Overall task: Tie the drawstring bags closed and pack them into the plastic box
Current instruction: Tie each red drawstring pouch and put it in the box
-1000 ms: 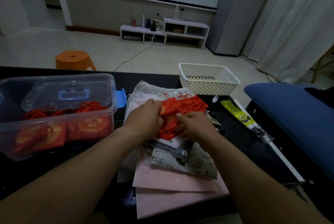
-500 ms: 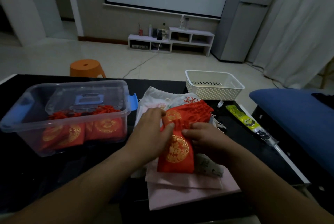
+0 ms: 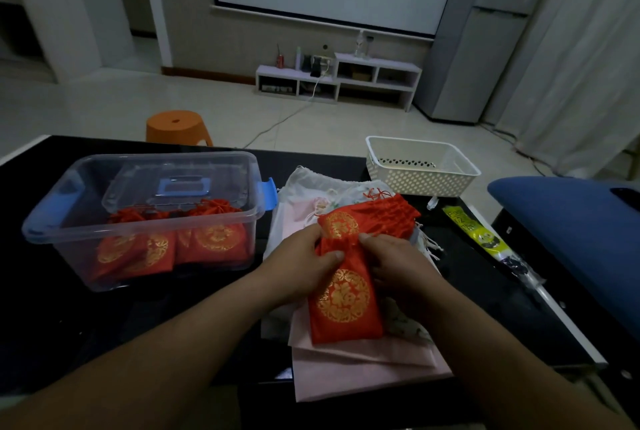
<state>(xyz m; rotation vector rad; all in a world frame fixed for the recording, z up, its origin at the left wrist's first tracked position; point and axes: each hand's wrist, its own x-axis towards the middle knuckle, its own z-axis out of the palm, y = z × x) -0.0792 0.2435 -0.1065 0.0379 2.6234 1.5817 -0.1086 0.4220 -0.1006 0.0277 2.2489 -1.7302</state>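
Observation:
A red drawstring bag (image 3: 344, 301) with a gold round emblem lies on a pile of pale cloth bags (image 3: 363, 357) in the middle of the black table. My left hand (image 3: 301, 266) and my right hand (image 3: 394, 263) both pinch its gathered neck from either side. Just behind it lies a stack of more red bags (image 3: 374, 218) with red cords. At the left stands the clear plastic box (image 3: 79, 187) with blue latches; several tied red bags (image 3: 214, 239) lie inside it, and its lid leans against the inside back wall.
A white perforated basket (image 3: 420, 166) stands at the table's back right. A yellow-green packet (image 3: 474, 228) lies by the right edge, next to a blue cushion (image 3: 571, 228). An orange stool (image 3: 176, 126) stands on the floor beyond the table.
One red bag has been drawn off the stack toward me and laid flat on the pale bags. Both hands have shifted to its neck. The camera has tilted up slightly.

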